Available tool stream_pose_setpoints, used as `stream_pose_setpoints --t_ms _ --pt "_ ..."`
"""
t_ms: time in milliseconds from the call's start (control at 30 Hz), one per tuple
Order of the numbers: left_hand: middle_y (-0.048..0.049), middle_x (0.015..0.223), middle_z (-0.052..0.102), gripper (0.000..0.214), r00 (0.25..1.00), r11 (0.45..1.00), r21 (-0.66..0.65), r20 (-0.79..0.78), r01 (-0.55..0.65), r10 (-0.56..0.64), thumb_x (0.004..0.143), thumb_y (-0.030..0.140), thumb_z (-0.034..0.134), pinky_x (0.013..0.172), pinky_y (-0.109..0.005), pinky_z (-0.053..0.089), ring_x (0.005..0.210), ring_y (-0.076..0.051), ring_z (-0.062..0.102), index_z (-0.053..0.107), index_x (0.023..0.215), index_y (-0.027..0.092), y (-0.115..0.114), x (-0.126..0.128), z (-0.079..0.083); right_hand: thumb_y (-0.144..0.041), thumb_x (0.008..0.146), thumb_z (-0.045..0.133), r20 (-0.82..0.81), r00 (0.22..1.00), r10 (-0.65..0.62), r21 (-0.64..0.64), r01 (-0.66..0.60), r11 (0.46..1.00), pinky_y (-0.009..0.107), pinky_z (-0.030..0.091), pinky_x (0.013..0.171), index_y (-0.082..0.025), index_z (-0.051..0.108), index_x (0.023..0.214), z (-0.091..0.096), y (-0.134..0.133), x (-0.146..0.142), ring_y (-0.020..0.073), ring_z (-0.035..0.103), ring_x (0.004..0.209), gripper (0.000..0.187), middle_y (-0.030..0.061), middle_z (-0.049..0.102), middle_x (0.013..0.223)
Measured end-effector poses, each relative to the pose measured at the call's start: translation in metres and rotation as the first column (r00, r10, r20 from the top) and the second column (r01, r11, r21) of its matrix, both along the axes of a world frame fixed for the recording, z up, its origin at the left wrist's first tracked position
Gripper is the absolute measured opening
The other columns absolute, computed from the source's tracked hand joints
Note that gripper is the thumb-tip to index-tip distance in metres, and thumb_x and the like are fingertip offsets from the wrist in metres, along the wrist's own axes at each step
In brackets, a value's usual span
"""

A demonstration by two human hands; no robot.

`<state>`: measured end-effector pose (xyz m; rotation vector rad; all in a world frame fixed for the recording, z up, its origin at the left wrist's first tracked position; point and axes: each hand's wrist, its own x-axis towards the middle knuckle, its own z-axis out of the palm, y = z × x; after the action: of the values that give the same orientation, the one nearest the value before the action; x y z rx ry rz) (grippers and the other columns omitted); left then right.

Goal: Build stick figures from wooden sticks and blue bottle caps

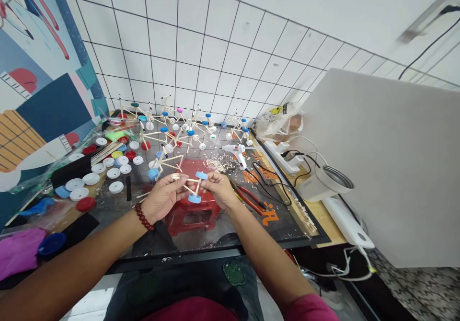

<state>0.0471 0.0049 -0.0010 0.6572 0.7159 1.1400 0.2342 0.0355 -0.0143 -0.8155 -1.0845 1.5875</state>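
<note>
Over the near middle of the counter (287, 225), the left hand (163, 197) pinches the stick frame (197, 187) by its left end, the right hand (220, 189) holds it beside the far blue cap (201, 176); light, even pressure should keep it square!

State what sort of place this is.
It looks like a small craft or model-making workspace, perhaps in a home or workshop. A glue gun lies on the table, loose caps are scattered at the left, and stick-and-cap models stand toward the back.
</note>
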Motion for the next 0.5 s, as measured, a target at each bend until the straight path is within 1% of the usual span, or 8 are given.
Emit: stream_pose_setpoints --t_ms 133,333,400,500 --pt "-0.0053 0.080 0.078 0.025 0.999 1.000 -0.017 0.034 0.019 -0.018 0.070 0.026 0.088 0.076 -0.027 0.060 0.077 -0.017 0.074 0.072 0.084 0.014 -0.0005 0.0008 -0.0008 -0.041 0.055 0.094 -0.003 0.998 0.065 -0.021 -0.065 0.998 0.022 0.049 0.055 -0.017 0.072 0.067 -0.0013 -0.0007 -0.0005 0.0092 0.061 0.053 0.035 0.0007 0.072 0.063" --pt "-0.0056 0.081 0.078 0.021 0.997 0.999 -0.030 0.067 0.033 -0.031 0.072 0.023 0.086 0.077 -0.028 0.060 0.078 -0.017 0.074 0.071 0.082 0.014 0.0002 0.0013 -0.0016 -0.038 0.055 0.095 -0.066 0.991 0.112 -0.071 -0.117 0.991 0.021 0.049 0.058 -0.017 0.076 0.073 0.0003 -0.0021 -0.0010 0.0076 0.059 0.054 0.033 -0.0006 0.073 0.065" --pt "-0.0056 0.081 0.078 0.020 0.997 0.999 -0.032 0.071 0.031 -0.028 0.071 0.023 0.087 0.077 -0.028 0.060 0.078 -0.017 0.074 0.071 0.082 0.014 0.0001 0.0015 -0.0014 -0.037 0.056 0.095 -0.089 0.988 0.125 -0.094 -0.134 0.987 0.021 0.050 0.061 -0.018 0.076 0.074 -0.0006 -0.0026 -0.0010 0.0082 0.061 0.057 0.033 -0.0011 0.073 0.067" --pt "-0.0054 0.080 0.077 0.023 0.996 0.999 -0.027 0.076 0.040 -0.038 0.070 0.025 0.088 0.077 -0.028 0.060 0.078 -0.017 0.073 0.072 0.082 0.014 -0.0004 0.0016 -0.0012 -0.038 0.057 0.094 -0.108 0.977 0.185 -0.131 -0.198 0.971 0.024 0.052 0.069 -0.018 0.076 0.075 -0.0035 -0.0037 -0.0005 0.0102 0.064 0.064 0.033 0.0001 0.074 0.072"
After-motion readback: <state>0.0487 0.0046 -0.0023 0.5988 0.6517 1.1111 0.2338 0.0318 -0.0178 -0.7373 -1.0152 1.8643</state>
